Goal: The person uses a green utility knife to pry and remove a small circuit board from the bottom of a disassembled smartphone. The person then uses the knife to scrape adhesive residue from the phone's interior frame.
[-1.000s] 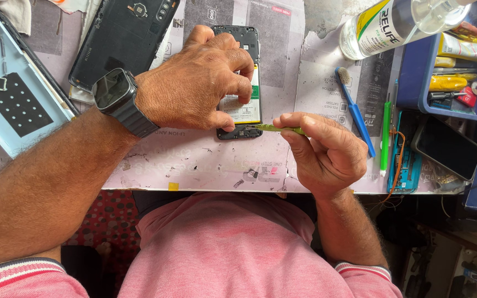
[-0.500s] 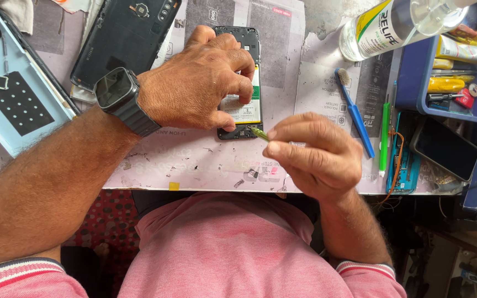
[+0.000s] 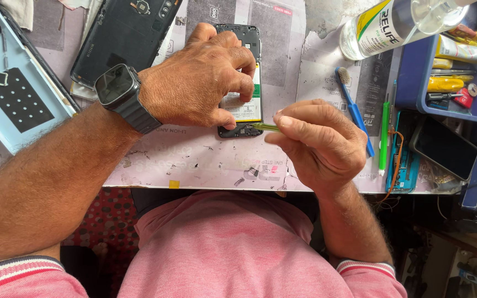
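Two hands at an opened phone, back cover already off

Both hands meet over the opened phone (image 3: 242, 105), which lies flat on the paper-covered bench (image 3: 205, 160) at the middle of the view, a little toward the far edge. Its back is off, so the battery with its white and green label shows. The left hand (image 3: 194, 83), with a dark watch (image 3: 118, 88) on the wrist, lies curled over the phone's left side, fingers bent and pressing down on the body to steady it. The right hand (image 3: 318, 143) hovers just right of the phone's near end, fingers drawn together in a pinch around a thin yellow-green tool (image 3: 265, 127) whose tip points at the bottom edge of the phone. Whether the tip actually touches the board is hard to tell, since the thumb hides part of that corner.

By my reading, the opening is done: a dark back cover (image 3: 125, 38) lies at the far left, and a pale blue back panel (image 3: 12, 94) rests further left still. The inner work at the phone's lower end looks under way, not finished, and closing the phone is left to do.

Off to the right lie a blue brush (image 3: 354, 107), a green pen-like tool (image 3: 383, 132), a clear bottle (image 3: 398, 22) on its side, and a blue tray (image 3: 409, 83) holding small tools.
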